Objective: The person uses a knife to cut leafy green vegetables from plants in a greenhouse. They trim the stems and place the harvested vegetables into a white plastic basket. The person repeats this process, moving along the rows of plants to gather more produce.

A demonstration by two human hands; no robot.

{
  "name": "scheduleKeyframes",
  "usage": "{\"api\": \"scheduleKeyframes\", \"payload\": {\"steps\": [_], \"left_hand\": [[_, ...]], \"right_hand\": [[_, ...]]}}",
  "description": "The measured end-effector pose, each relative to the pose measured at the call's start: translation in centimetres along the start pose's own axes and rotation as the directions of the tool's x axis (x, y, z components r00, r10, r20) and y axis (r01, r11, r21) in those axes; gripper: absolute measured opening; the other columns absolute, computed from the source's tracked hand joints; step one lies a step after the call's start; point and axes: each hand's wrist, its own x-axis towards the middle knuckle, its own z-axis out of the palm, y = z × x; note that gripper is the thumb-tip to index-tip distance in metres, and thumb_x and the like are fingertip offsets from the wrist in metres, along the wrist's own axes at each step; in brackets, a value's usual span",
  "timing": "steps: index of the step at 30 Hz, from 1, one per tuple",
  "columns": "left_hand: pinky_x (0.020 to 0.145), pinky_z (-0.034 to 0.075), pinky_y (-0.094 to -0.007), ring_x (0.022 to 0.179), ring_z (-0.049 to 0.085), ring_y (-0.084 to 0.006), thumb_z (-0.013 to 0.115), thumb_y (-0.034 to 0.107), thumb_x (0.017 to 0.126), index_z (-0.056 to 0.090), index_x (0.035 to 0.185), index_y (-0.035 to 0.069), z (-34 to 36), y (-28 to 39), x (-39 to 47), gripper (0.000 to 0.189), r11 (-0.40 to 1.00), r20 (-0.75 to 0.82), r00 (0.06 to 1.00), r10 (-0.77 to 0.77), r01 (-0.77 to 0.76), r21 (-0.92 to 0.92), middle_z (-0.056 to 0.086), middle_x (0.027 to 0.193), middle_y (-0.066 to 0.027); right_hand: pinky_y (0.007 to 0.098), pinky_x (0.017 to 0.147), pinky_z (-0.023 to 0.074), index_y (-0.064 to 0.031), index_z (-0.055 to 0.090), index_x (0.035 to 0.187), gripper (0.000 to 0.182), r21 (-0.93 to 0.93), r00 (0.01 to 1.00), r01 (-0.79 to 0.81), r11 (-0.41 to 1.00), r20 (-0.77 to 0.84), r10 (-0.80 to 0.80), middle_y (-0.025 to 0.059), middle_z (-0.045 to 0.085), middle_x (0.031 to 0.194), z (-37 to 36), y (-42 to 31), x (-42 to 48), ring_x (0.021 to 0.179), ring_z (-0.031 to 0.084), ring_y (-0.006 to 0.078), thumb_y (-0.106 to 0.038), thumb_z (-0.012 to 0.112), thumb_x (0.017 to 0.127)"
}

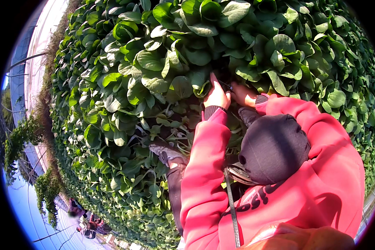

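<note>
Dense leafy greens that look like pak choi (153, 59), with rounded leaves and pale stalks, fill the bed before me. My left hand (217, 95) reaches low among them, index finger stretched out against the leaves. Its other fingers are partly hidden, so I cannot tell whether they grip a stalk. Close on its right, my right hand (243, 94) is curled at the plant bases. It holds a thin metal tool (231, 87), mostly hidden in shadow and foliage. Cut or loose greens (179, 134) lie on the soil below my left hand, beside my left forearm.
My shoe (162, 152) and lower leg stand among the plants; the other shoe (248, 115) is beneath my right wrist. A bag strap (232, 206) hangs across my front. Greenhouse sheeting (39, 68) lines the left side. Other people (95, 225) are far off at lower left.
</note>
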Motion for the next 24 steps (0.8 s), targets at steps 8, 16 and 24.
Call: {"api": "scheduleKeyframes", "payload": {"steps": [8, 16, 24], "left_hand": [[0.093, 0.042, -0.0393, 0.112, 0.051, -0.0335, 0.066, 0.024, 0.073, 0.04, 0.128, 0.007, 2.4, -6.9, 3.3, 0.063, 0.991, -0.096, 0.995, -0.024, 0.011, -0.135, 0.052, 0.123, -0.0183], [0.092, 0.043, -0.0388, 0.111, 0.052, -0.0326, 0.067, 0.027, 0.073, 0.049, 0.123, 0.005, 3.2, -8.6, 4.3, 0.058, 0.992, -0.132, 0.991, 0.029, -0.045, -0.119, 0.054, 0.12, -0.0184], [0.092, 0.043, -0.039, 0.11, 0.052, -0.0341, 0.068, 0.022, 0.073, 0.039, 0.128, 0.003, 2.6, -8.1, 2.9, 0.065, 0.985, -0.105, 0.994, -0.038, 0.02, -0.172, 0.054, 0.121, -0.0183]], "right_hand": [[0.0278, 0.038, 0.036, -0.0018, 0.043, 0.102, 0.037, 0.547, 0.946, -0.323, 0.773, 0.211, 0.246, 0.0062, 0.049, 0.063, -1.8, 0.8, 0.3, 0.043, 0.043, 0.0136, -0.034, 0.054, 0.087], [0.0271, 0.034, 0.0345, -0.0025, 0.042, 0.098, 0.035, 0.502, 0.908, -0.412, 0.76, 0.293, 0.299, 0.0051, 0.051, 0.06, -1.9, 1.5, 0.9, 0.04, 0.044, 0.0114, -0.036, 0.05, 0.089], [0.029, 0.033, 0.0362, 0.0013, 0.05, 0.079, 0.034, 0.513, 0.891, -0.426, 0.745, 0.38, 0.249, 0.0069, 0.051, 0.052, -1.0, 2.2, 2.2, 0.037, 0.046, 0.0143, -0.03, 0.044, 0.091]]}}
